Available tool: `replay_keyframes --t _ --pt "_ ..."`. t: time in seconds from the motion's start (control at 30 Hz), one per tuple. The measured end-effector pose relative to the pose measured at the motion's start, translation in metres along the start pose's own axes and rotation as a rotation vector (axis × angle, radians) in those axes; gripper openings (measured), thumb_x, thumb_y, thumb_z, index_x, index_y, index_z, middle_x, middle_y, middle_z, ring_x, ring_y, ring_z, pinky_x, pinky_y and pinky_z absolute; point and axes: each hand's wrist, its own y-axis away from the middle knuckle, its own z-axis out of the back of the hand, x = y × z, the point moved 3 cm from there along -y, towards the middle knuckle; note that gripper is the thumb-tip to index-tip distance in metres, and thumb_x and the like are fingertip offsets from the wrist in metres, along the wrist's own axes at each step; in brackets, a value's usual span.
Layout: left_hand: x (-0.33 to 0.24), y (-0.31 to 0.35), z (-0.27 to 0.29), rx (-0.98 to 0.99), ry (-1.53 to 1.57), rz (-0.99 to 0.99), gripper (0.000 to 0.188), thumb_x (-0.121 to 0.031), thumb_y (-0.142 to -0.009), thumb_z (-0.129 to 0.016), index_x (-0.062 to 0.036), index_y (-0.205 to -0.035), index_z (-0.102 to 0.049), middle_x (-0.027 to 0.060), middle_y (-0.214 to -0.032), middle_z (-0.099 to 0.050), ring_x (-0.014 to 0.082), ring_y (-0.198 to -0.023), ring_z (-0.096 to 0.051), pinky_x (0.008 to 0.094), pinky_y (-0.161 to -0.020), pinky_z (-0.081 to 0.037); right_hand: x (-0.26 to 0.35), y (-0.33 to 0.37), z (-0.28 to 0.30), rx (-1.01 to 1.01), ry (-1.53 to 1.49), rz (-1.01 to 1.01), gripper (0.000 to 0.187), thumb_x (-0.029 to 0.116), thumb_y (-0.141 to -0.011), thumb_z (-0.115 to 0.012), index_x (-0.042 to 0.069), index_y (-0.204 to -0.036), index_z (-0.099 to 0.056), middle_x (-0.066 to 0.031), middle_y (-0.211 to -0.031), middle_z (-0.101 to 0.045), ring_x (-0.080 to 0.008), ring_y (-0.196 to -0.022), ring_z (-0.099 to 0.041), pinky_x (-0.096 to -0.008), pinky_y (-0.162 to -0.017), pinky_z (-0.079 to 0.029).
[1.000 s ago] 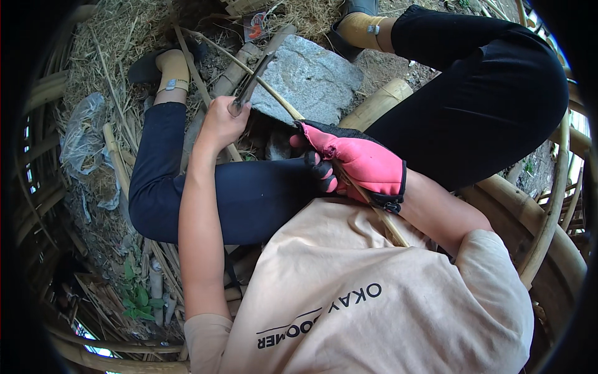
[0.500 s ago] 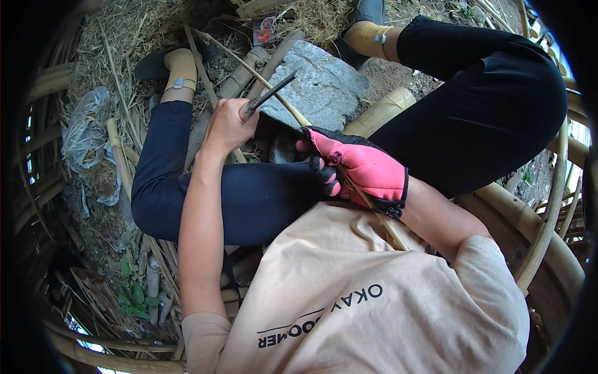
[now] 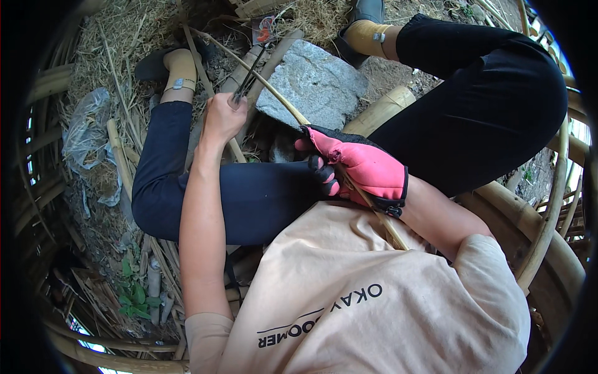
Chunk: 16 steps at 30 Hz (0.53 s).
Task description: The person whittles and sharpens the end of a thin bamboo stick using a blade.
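Observation:
My bare left hand (image 3: 224,118) is closed round the handle of a knife. The knife's long dark blade (image 3: 250,76) points up and away, slightly right, just left of a thin bamboo strip (image 3: 281,98). On my right hand (image 3: 361,163) is a pink and black glove, its fingers curled round the strip above my thigh. The strip slants from the far left, under the glove, to my shirt front. A grey stone block (image 3: 317,84) lies on the ground beyond my hands.
Bamboo poles (image 3: 389,111) lie against the stone, and straw (image 3: 124,50) covers the ground at the far left. A crumpled clear plastic bag (image 3: 90,128) lies left of my leg. Curved bamboo rails (image 3: 536,230) run along the right side.
My left hand has shifted a little left. The knife blade has swung from pointing right across the strip to pointing more nearly straight away. My right hand and the strip stay nearly still.

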Motion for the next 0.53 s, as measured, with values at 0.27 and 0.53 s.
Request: replay_keyframes --t 0.27,0.53 --pt "-0.016 0.003 -0.009 0.055 -0.02 -0.222 0.032 -0.019 -0.092 -0.068 0.005 -0.073 -0.058 0.0224 -0.061 -0.052 0.038 -0.058 -0.05 0.0436 -0.057 -0.044 0.001 0.002 0.002 0.019 -0.006 -0.022 0.039 0.046 -0.103 -0.062 0.008 -0.115 -0.061 0.0038 -0.082 -0.051 -0.0063 -0.06 -0.051 -0.02 -0.05 -0.045" --pt "0.019 -0.013 0.0 -0.013 -0.147 0.056 0.026 -0.019 -0.088 -0.063 0.0056 -0.08 -0.068 0.0284 -0.073 -0.063 0.0399 -0.079 -0.073 0.0466 -0.07 -0.054 0.002 0.001 0.001 0.02 0.045 -0.02 0.037 0.044 -0.105 -0.059 0.009 -0.119 -0.059 0.0028 -0.084 -0.051 -0.0082 -0.065 -0.053 -0.0219 -0.053 -0.049"
